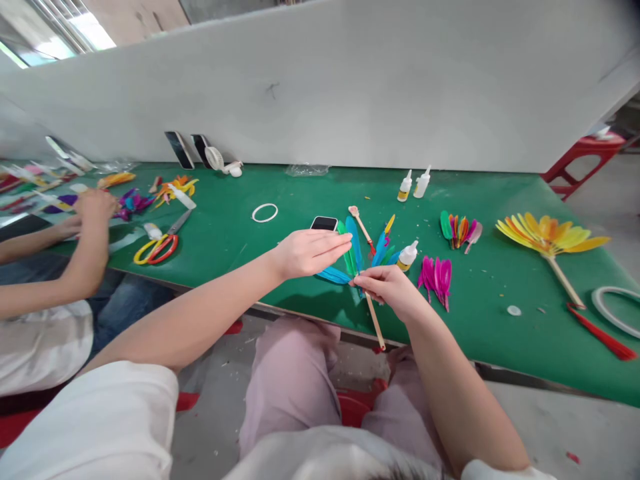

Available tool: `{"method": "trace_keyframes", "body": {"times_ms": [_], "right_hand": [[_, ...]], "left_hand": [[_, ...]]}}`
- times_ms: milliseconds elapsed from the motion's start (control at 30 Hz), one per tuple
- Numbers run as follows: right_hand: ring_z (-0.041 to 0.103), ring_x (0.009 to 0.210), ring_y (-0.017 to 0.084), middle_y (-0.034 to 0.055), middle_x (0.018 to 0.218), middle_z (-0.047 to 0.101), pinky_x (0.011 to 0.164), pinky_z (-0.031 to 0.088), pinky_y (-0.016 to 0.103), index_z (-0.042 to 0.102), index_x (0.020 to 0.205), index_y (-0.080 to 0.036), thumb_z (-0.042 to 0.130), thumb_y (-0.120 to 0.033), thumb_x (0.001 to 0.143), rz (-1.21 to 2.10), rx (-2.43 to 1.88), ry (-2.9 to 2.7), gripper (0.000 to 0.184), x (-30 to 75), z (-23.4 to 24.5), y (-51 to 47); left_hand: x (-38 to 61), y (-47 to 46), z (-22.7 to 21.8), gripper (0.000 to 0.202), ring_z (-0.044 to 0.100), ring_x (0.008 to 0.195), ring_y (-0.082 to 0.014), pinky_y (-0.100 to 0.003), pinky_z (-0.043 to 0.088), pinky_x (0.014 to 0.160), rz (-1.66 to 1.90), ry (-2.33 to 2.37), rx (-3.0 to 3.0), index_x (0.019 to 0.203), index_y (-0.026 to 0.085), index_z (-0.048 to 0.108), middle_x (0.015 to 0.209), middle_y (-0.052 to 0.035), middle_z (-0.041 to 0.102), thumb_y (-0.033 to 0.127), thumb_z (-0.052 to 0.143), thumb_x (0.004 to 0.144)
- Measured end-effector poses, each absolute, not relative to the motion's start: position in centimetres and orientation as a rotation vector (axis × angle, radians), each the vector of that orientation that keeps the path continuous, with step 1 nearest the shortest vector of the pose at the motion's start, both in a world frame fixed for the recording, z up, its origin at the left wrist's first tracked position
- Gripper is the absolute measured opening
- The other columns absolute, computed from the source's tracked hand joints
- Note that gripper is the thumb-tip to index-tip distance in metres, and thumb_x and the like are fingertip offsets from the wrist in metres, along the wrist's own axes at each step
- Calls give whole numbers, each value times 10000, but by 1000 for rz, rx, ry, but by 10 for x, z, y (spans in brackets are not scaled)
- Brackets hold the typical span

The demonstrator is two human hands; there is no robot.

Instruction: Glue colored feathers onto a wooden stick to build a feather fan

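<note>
My left hand (315,253) is stretched out flat, fingers together, beside upright green feathers (345,243) and a blue feather (355,240). My right hand (385,287) pinches at the feathers' base, where the quills meet; exactly which quill it holds is hidden by the fingers. Another blue feather (334,275) points left below my left hand. A wooden handle (374,323) runs from under my right hand to the table's front edge. Just beyond my right hand stands a white glue bottle (407,256), next to more blue feathers (381,248).
On the green table (475,293) lie magenta feathers (436,280), mixed feathers (459,230) and a yellow feather fan (553,237). Two glue bottles (414,185) stand farther back. Scissors (163,247) lie at left, near a co-worker's hands (95,210). A phone (324,223) lies behind my left hand.
</note>
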State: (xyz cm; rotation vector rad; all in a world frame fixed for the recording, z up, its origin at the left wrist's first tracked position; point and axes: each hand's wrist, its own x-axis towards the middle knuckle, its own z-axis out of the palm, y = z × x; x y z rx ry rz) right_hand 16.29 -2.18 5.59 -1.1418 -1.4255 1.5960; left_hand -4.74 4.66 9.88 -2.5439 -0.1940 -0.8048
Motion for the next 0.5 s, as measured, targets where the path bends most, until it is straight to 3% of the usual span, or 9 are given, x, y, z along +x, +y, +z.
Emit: {"method": "trace_keyframes", "body": {"times_ms": [133, 267, 367, 500], "right_hand": [[314, 412, 33, -50, 460, 414, 393, 230, 192, 689, 731, -139, 629, -450, 691, 1579, -1133, -1428, 318, 163, 54, -21], [317, 402, 35, -47, 462, 426, 384, 224, 196, 684, 738, -136, 629, -470, 683, 1578, -1155, -1414, 344, 163, 53, -21], [298, 384, 37, -56, 429, 387, 379, 211, 201, 679, 748, -128, 617, -491, 684, 1557, -1189, -1405, 374, 163, 52, -20], [278, 378, 35, -58, 425, 371, 374, 186, 204, 677, 754, -117, 615, -509, 673, 1530, -1219, -1391, 405, 163, 49, -18]], "left_hand": [[-45, 47, 100, 263, 631, 950, -155, -280, 539, 843, -818, -184, -2523, 1063, 166, 588, 1068, -83, 652, 138, 539, 806], [-46, 45, 100, 250, 635, 940, -151, -271, 550, 794, -860, -272, -2566, 1043, 214, 604, 1102, -63, 638, 156, 530, 812], [-41, 38, 99, 258, 636, 920, -148, -266, 542, 776, -1144, -660, -2592, 1062, 217, 597, 1096, -71, 634, 165, 515, 822], [-24, 27, 94, 443, 649, 715, -126, -209, 543, 605, -1543, -1453, -2829, 1216, 200, 472, 843, -44, 677, 283, 581, 794]]}}
